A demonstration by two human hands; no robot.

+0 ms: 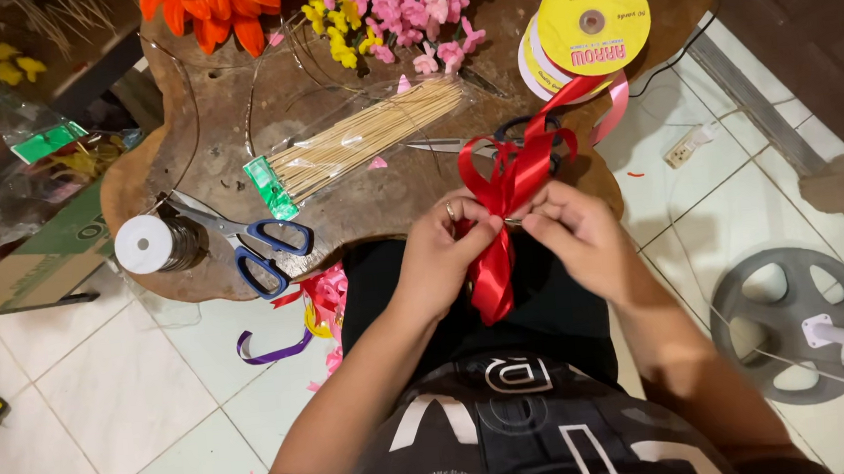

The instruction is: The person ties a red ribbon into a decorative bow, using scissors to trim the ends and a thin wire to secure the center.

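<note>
The red ribbon (503,209) sits right between my two hands, folded into loops that stand up just above my fingertips, with a longer tail hanging down below my knuckles over my dark lap. My left hand (443,250) pinches the ribbon at the gathered middle, thumb and fingers closed on it from the left side; there is a ring on one of its fingers. My right hand (577,235) meets it from the other side, fingertips closed on the same gathered spot, so both hands touch the ribbon and nearly touch each other.

A strand of the ribbon runs up and away from my right hand to the yellow ribbon spool (593,21), which lies flat on the wooden table (231,112) beyond my fingers. Just past the loops, partly hidden behind them, lie dark-handled scissors (495,141). Further to the left of my left hand, a clear bag of bamboo skewers (364,136) lies slanted across the table, and beyond that, near the table's edge, blue-handled scissors (267,247) rest beside a white spool (147,244) of thin wire or thread.

At the far side of the table are pink flowers (404,8) and an orange flower (218,4). Below my left forearm, on the tiled floor (133,390), lie ribbon scraps (312,311).
</note>
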